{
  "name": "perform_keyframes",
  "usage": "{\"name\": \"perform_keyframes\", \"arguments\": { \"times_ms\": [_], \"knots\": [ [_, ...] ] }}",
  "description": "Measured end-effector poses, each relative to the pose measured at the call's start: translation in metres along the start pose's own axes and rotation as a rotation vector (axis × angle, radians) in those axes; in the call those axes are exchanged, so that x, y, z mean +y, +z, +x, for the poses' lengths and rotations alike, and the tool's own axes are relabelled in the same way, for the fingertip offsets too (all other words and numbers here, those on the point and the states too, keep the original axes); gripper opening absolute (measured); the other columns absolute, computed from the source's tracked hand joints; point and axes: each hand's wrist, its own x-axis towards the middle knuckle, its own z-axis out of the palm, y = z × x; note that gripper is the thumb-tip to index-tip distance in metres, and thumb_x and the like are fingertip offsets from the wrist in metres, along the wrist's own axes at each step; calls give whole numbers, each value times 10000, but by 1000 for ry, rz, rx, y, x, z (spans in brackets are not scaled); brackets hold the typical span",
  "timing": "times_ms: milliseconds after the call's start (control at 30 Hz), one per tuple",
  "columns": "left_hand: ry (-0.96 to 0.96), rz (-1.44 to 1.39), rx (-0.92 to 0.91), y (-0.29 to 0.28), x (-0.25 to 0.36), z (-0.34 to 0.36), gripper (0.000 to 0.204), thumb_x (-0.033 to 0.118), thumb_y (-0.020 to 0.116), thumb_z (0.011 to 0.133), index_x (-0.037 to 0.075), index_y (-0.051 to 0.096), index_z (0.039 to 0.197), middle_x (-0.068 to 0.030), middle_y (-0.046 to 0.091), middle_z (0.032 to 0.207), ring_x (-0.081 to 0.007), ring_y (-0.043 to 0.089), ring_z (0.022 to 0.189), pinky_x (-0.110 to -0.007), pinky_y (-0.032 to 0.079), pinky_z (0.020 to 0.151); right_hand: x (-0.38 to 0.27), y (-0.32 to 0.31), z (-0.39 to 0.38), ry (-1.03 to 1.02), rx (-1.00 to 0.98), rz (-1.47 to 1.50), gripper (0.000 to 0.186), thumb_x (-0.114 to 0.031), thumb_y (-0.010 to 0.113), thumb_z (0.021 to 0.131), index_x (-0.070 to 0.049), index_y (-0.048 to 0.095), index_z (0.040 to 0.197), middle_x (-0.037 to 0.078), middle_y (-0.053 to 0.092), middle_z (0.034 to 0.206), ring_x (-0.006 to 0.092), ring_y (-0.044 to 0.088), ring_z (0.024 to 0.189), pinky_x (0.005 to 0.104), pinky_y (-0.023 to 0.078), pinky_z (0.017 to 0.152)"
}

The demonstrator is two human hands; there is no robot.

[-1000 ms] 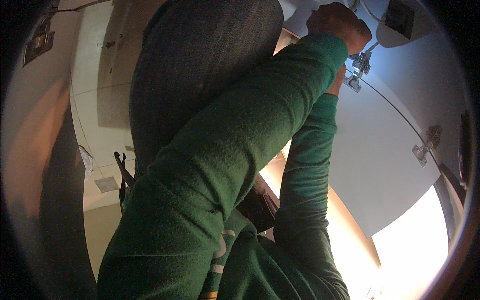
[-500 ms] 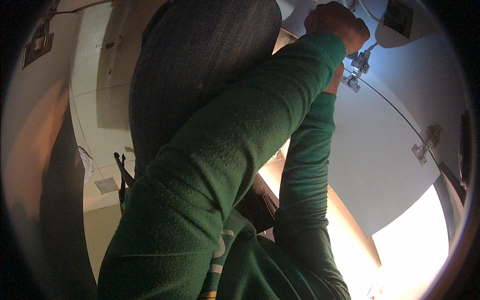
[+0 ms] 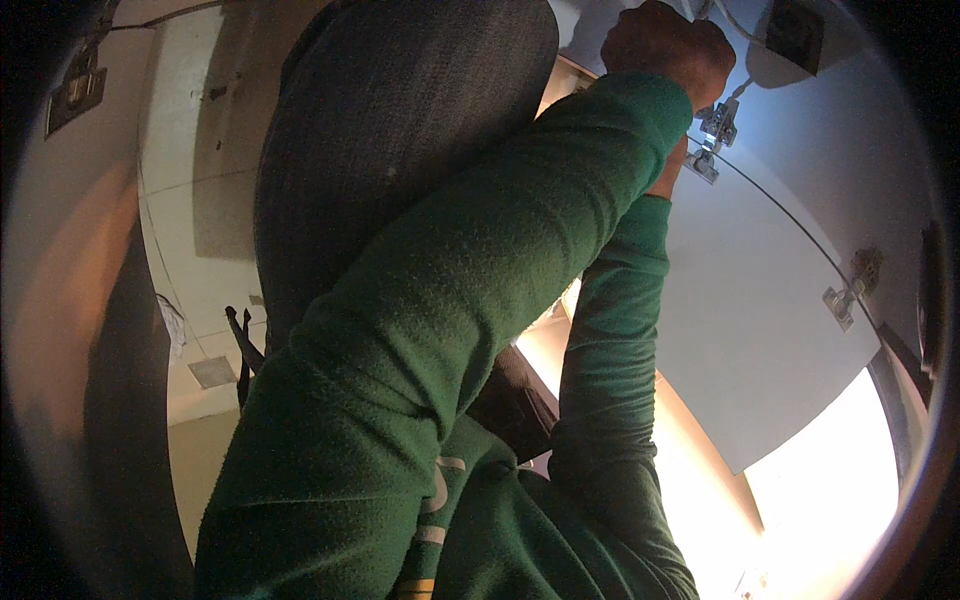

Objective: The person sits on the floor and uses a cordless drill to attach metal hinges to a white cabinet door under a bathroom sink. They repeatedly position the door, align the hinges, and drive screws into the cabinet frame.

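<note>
The white door [image 3: 770, 310] has a shiny hinge [image 3: 718, 125] at its top corner and another hinge [image 3: 840, 308] on its right edge. The left hand [image 3: 668, 50] is curled up above the door, and I can't tell what it holds. A bit of the right hand [image 3: 672, 165] peeks out beside the door's top left; the rest is hidden. A leg in dark jeans [image 3: 400, 130] is left of the door.

One green long-sleeved top [image 3: 430, 290], fuzzy and creased from where I stand; front: pale print [image 3: 430, 535], yellow stripe [image 3: 415, 586]. Dark grey trousers [image 3: 400, 130], finely textured.
</note>
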Motion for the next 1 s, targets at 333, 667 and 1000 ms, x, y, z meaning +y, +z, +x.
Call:
{"name": "perform_keyframes", "arguments": {
  "times_ms": [333, 667, 1000],
  "knots": [
    [0, 13, 20, -4, -4, -5, 368, 311, 541, 865, -10, 717, 905, -259, 689, 1040, -390, 682, 983, -456, 553, 864, -2, -2, 1, 40, -28, -37, 325, -230, 749, 819, 5, 646, 1019, 129, 706, 933, 257, 688, 836, 372, 546, 709],
    [25, -1, -13, -1, 2, -14, 362, 308, 548, 860, -9, 716, 910, -256, 690, 1040, -386, 683, 983, -453, 553, 864, 7, -15, -3, 160, -30, -83, 313, -193, 739, 829, -15, 653, 1072, 113, 708, 978, 244, 688, 878, 374, 556, 742],
    [25, -12, 17, -8, -3, -8, 356, 305, 555, 854, -8, 715, 915, -254, 691, 1040, -383, 684, 982, -451, 554, 864, -11, -14, -10, -50, -50, -198, 455, -344, 756, 781, 16, 610, 1018, 203, 644, 890, 391, 660, 854, 434, 524, 680]
  ]
}}
